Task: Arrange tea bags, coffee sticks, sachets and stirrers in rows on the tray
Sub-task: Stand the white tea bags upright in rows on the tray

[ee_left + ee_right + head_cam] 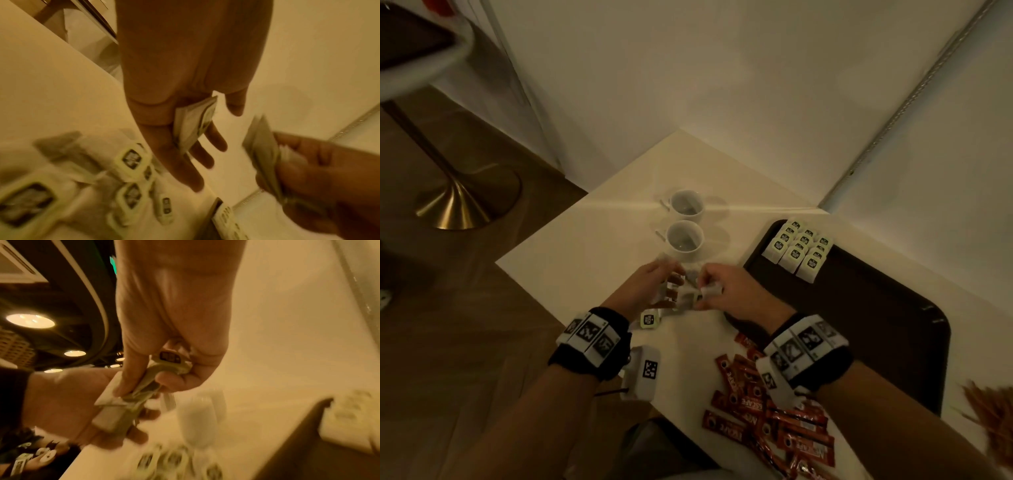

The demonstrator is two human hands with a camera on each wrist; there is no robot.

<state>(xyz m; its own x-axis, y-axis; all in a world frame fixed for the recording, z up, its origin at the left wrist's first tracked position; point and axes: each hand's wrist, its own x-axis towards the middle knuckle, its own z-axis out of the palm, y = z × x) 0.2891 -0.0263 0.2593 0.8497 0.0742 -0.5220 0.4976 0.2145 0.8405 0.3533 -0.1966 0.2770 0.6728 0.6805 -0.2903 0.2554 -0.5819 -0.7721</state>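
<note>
Over the white table, my left hand [666, 282] and right hand [709, 291] meet, each holding white tea bags [688, 296]. The left wrist view shows a small stack of tea bags [193, 123] held between my left thumb and fingers, and a thicker stack [263, 162] in my right hand. In the right wrist view my right fingers pinch tagged tea bags [170, 360] against the stack [111, 417] in my left hand. Right of the hands lies the dark tray [893, 325], with rows of tea bags [799, 248] in its far left corner. Red coffee sticks [767, 411] are piled on the table under my right wrist.
Two white cups [685, 240] stand just beyond my hands. A loose tea bag [650, 320] lies by my left wrist, and more loose tea bags [131, 159] lie on the table. Wooden stirrers [989, 414] sit at the right edge. Walls close the table's far sides.
</note>
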